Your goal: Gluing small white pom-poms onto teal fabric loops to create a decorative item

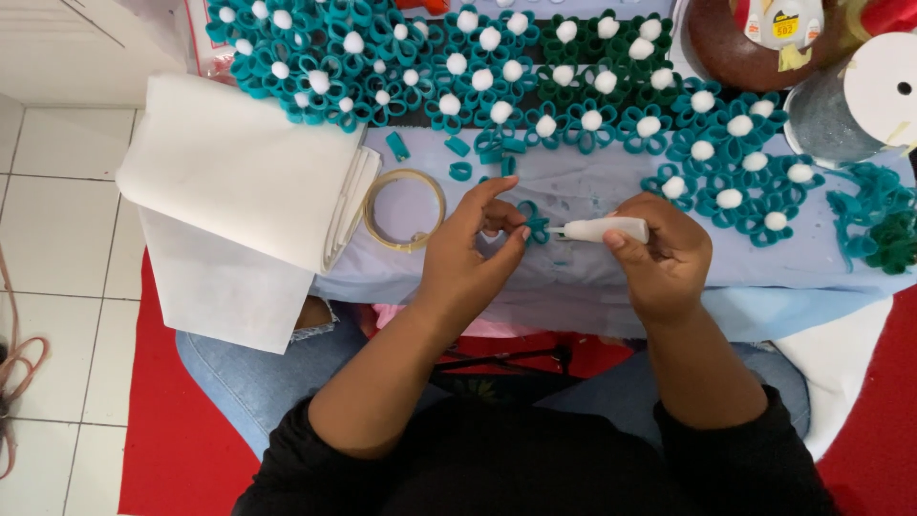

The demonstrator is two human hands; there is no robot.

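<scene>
Head view, looking straight down at a person seated with a low desk (573,277) across the lap, covered in pale lilac cloth.

The left hand (473,253) sits near the middle of the desk, thumb and forefinger pinched on a small teal ribbon flower (533,222) made of looped petals, with no white centre yet. The other fingers (487,191) curl loosely above it.

The right hand (664,253) is closed around a white glue applicator (602,229), held like a pen, lying almost level. Its tip points left and sits just beside the flower, touching or nearly so; which one cannot be made out.

The flower looks very light and soft, and its loops would likely flatten under a hard squeeze. A gentle pinch at the rim of one petal, away from the centre, seems the safest hold. The applicator appears stiff, smooth and light, and is gripped along its barrel.

Behind the hands, rows of finished teal flowers with white pompom centres (592,119) cover the back of the desk, some darker green. A few loose teal ribbon loops (460,170) lie just beyond the left hand. A thin gold ring (405,209) lies flat to its left, beside folded white fabric (239,172) hanging over the desk's edge. At far right stands a clear spool with a white disc top (860,105).

Below are blue jeans, black sleeves, a red mat and white floor tiles.
</scene>
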